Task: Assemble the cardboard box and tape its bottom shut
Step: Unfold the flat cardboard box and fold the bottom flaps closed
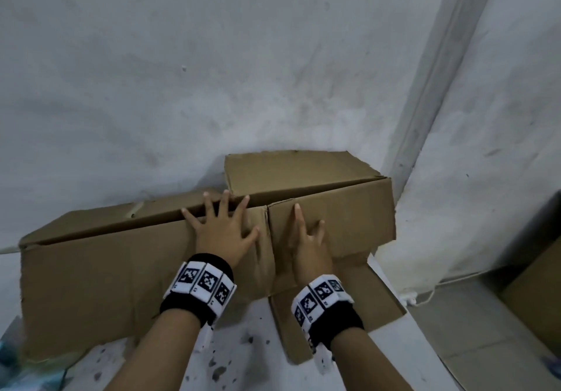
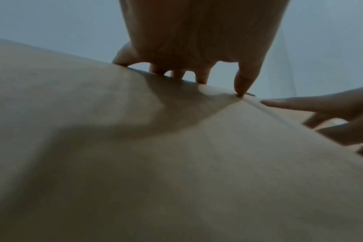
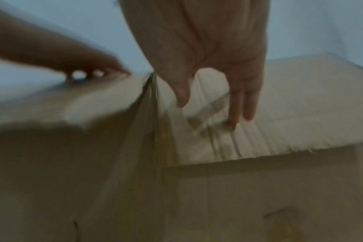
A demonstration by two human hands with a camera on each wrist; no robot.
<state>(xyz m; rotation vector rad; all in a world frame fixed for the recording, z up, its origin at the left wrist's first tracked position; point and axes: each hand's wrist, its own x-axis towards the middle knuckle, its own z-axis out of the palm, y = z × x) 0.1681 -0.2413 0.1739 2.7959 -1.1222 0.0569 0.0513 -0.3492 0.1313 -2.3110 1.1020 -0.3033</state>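
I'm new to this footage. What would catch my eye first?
Two spread hands pressing on a brown cardboard box against a grey wall: the left hand on the left flap, the right hand on the right flap, either side of the seam. Black wristbands with white coded tags stand out.

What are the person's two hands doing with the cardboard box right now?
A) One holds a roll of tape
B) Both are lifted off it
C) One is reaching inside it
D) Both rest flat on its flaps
D: in the head view the left hand and right hand lie with spread fingers on adjoining flaps of the cardboard box, holding nothing.
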